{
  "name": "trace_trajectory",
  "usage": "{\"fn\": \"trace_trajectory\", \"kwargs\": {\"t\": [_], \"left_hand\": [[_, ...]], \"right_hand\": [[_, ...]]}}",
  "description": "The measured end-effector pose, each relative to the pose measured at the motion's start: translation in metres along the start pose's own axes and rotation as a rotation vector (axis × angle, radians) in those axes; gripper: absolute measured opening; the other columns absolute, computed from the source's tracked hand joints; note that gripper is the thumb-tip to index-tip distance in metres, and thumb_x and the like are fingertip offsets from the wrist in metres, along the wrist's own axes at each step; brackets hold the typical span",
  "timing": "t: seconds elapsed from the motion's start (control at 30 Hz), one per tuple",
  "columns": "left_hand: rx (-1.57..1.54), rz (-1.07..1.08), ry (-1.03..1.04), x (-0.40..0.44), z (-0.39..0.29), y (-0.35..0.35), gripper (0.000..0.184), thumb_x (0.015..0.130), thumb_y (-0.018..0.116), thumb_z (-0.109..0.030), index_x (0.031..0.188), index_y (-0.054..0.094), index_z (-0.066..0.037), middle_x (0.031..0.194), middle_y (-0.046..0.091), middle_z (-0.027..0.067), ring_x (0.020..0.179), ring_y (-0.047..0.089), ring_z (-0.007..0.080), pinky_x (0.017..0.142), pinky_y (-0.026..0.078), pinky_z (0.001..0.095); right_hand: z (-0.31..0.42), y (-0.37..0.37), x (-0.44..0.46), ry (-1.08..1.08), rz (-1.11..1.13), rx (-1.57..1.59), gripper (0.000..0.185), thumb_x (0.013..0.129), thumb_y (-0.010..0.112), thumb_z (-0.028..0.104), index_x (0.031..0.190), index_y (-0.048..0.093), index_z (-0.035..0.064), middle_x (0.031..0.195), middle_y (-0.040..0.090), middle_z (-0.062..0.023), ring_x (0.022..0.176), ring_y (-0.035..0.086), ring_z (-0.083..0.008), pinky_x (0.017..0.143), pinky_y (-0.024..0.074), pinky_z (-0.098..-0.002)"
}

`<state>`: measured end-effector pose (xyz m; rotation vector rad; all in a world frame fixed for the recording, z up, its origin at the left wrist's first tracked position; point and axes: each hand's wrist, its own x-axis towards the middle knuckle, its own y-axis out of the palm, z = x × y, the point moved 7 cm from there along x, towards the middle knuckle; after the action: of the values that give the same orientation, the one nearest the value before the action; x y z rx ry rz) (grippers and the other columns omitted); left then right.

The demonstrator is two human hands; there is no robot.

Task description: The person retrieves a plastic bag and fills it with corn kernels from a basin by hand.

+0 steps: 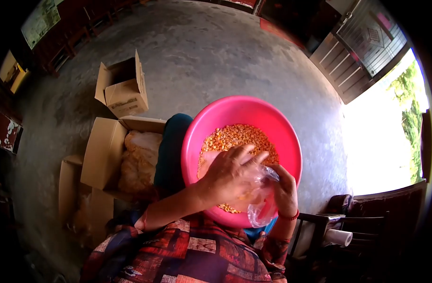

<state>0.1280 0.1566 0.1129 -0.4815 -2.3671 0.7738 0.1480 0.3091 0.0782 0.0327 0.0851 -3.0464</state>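
To our left, an open cardboard box point(98, 153) sits on the floor point(178, 61), yellowish plastic-wrapped contents point(138, 162) showing inside. Right of it, the pink plastic basin point(286, 137) stands before our body, with dried corn kernels point(239, 134) spread over its bottom. Our left hand point(231, 167) reaches in above the kernels, back upward, fingers parted and bent; we cannot tell whether its hidden thumb or fingertips grip anything. Immediately right of that hand, a clear plastic bag point(262, 210) hangs between our two hands, over the near right part of the basin. Everything turns on this crosswise closeness: the bag lies right of the left hand and left of our right hand point(284, 186), which is the nearer, its curled fingers clamped on the bag. The bag's long axis runs from those fingers down toward our body, slightly leftward, its lower end pointing at us; which end is the mouth, we cannot make out. A red bracelet point(290, 216) circles our right wrist.
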Motion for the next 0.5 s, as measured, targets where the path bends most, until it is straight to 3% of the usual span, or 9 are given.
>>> {"fn": "trace_trajectory", "kwargs": {"t": [0.07, 0.13, 0.2, 0.27, 0.33, 0.37, 0.4, 0.47, 0.5], "left_hand": [[-0.008, 0.108, -0.190, -0.004, 0.026, 0.013, 0.047, 0.069, 0.058, 0.004, 0.115, 0.054, -0.004, 0.107, 0.057, 0.0147, 0.098, 0.058, 0.0305, 0.083, 0.047, 0.0377], [-0.196, 0.124, -0.208, -0.003, 0.040, 0.016, 0.035, 0.070, 0.052, 0.006, 0.104, 0.058, 0.000, 0.094, 0.061, 0.0166, 0.090, 0.060, 0.0315, 0.078, 0.049, 0.0369], [-0.235, 0.048, -0.156, -0.001, 0.042, 0.020, 0.034, 0.070, 0.049, 0.007, 0.102, 0.058, 0.001, 0.091, 0.062, 0.0174, 0.089, 0.061, 0.0308, 0.077, 0.049, 0.0362], [-0.270, -0.024, -0.106, 0.002, 0.037, 0.022, 0.032, 0.070, 0.046, 0.008, 0.099, 0.059, 0.002, 0.088, 0.062, 0.0181, 0.088, 0.062, 0.0300, 0.076, 0.049, 0.0355], [-0.460, 0.031, -0.203, 0.003, 0.035, 0.033, 0.035, 0.068, 0.042, 0.010, 0.099, 0.058, 0.003, 0.087, 0.063, 0.0172, 0.084, 0.063, 0.0239, 0.078, 0.048, 0.0322], [-0.538, 0.089, -0.266, 0.003, 0.036, 0.039, 0.027, 0.076, 0.044, 0.007, 0.098, 0.058, 0.003, 0.089, 0.064, 0.0125, 0.086, 0.061, 0.0152, 0.078, 0.047, 0.0287], [-0.538, 0.093, -0.262, 0.004, 0.035, 0.039, 0.027, 0.076, 0.044, 0.007, 0.098, 0.058, 0.003, 0.089, 0.064, 0.0125, 0.086, 0.061, 0.0152, 0.078, 0.047, 0.0287], [-0.984, 0.223, -0.484, -0.002, 0.041, 0.052, 0.019, 0.086, 0.045, -0.002, 0.097, 0.060, 0.002, 0.094, 0.065, 0.0071, 0.088, 0.058, 0.0105, 0.079, 0.046, 0.0258], [-0.919, 0.183, -0.404, -0.001, 0.051, 0.049, 0.020, 0.092, 0.047, -0.011, 0.100, 0.061, 0.000, 0.096, 0.064, 0.0038, 0.089, 0.058, 0.0086, 0.079, 0.045, 0.0230]], "right_hand": [[-0.004, -0.011, -0.004, 0.073, 0.007, -0.114, 0.027, 0.084, 0.045, -0.010, 0.110, 0.054, -0.0064, 0.094, 0.060, -0.0037, 0.081, 0.057, -0.0111, 0.072, 0.0481, -0.0251], [-0.001, -0.014, -0.004, 0.077, -0.026, -0.139, 0.031, 0.079, 0.055, -0.006, 0.110, 0.055, -0.0040, 0.091, 0.060, -0.0057, 0.076, 0.058, -0.0136, 0.069, 0.0471, -0.0248], [0.062, -0.002, -0.016, -0.449, -0.307, -1.005, 0.038, 0.071, 0.061, -0.005, 0.109, 0.058, 0.0008, 0.085, 0.057, -0.0089, 0.072, 0.058, -0.0198, 0.068, 0.0467, -0.0261], [0.083, 0.007, -0.028, -0.495, -0.321, -0.842, 0.042, 0.065, 0.065, -0.003, 0.106, 0.060, 0.0049, 0.082, 0.054, -0.0115, 0.071, 0.057, -0.0268, 0.066, 0.0470, -0.0287], [0.092, 0.042, -0.040, -0.578, 0.132, -0.609, 0.039, 0.067, 0.062, -0.005, 0.104, 0.060, 0.0055, 0.084, 0.056, -0.0098, 0.071, 0.057, -0.0283, 0.065, 0.0474, -0.0311], [0.086, 0.052, -0.038, -0.545, 0.195, -0.635, 0.036, 0.069, 0.060, -0.005, 0.103, 0.059, 0.0049, 0.084, 0.056, -0.0099, 0.071, 0.057, -0.0291, 0.065, 0.0473, -0.0319], [0.076, 0.060, -0.034, -0.513, 0.259, -0.660, 0.033, 0.070, 0.058, -0.006, 0.101, 0.059, 0.0044, 0.084, 0.056, -0.0100, 0.071, 0.057, -0.0299, 0.064, 0.0472, -0.0327], [0.042, 0.052, -0.023, -0.393, 0.116, -0.823, 0.021, 0.075, 0.054, -0.003, 0.095, 0.057, 0.0019, 0.088, 0.059, -0.0135, 0.076, 0.060, -0.0311, 0.066, 0.0481, -0.0372], [0.023, 0.046, -0.022, -0.394, 0.055, -0.910, 0.019, 0.076, 0.054, 0.000, 0.095, 0.055, 0.0022, 0.088, 0.060, -0.0135, 0.077, 0.060, -0.0309, 0.066, 0.0485, -0.0378]]}}
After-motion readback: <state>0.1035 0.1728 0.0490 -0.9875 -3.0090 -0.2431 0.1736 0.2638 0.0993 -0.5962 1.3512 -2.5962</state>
